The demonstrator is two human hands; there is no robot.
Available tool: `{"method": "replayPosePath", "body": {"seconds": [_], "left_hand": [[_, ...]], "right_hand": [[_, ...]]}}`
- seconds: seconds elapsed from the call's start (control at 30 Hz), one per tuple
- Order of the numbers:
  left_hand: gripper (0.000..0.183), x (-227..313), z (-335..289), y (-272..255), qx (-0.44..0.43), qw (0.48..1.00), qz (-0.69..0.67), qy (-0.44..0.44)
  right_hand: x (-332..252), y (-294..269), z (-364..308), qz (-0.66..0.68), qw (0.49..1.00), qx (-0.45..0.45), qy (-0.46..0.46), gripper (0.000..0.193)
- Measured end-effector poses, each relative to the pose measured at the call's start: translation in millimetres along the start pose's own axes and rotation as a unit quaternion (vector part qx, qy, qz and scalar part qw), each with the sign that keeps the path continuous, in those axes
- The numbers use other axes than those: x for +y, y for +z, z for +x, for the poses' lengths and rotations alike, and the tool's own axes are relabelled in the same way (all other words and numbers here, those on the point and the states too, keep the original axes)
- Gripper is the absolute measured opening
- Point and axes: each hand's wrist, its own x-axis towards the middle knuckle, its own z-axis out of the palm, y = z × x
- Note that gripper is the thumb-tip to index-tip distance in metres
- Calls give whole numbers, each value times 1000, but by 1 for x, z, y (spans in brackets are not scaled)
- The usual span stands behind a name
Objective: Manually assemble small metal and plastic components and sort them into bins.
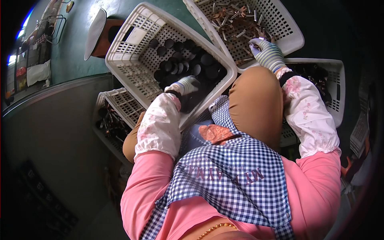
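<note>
My left hand [184, 85], in a striped work glove, reaches into a white plastic basket [138, 34] tilted towards me. Round black caps [176, 66] lie heaped in it. The fingers point down among the dark pieces, and their tips are lost in shadow. My right hand [268, 55], gloved the same way, is at the near edge of a second white basket [286, 28]. Its thumb and fingers are bent together; what is between them is too small to make out. Brown clip-like pieces and shiny metal pins [236, 20] are scattered in that basket.
Another white basket [340, 86] with dark parts stands under my right forearm. A further one [120, 102], holding dark and metal pieces, sits below the tilted basket at left. My knee [256, 100] rises between the baskets. A stool [96, 34] stands on the green floor.
</note>
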Motion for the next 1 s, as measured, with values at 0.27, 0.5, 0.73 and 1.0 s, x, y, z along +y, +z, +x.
{"method": "replayPosePath", "body": {"seconds": [0.27,0.5,0.73,1.0], "left_hand": [[38,48,1,24,30,979,200,-8],[24,117,-18,-41,282,940,-187,53],[43,237,-133,-136,331,700,-618,137],[52,233,-172,-133,377,639,-639,203]], "right_hand": [[0,1,1,-5,999,-14,33,21],[3,0,3,-9,999,0,35,26],[27,16,11,27,999,2,20,26],[-48,-59,39,428,902,-10,57,22]]}}
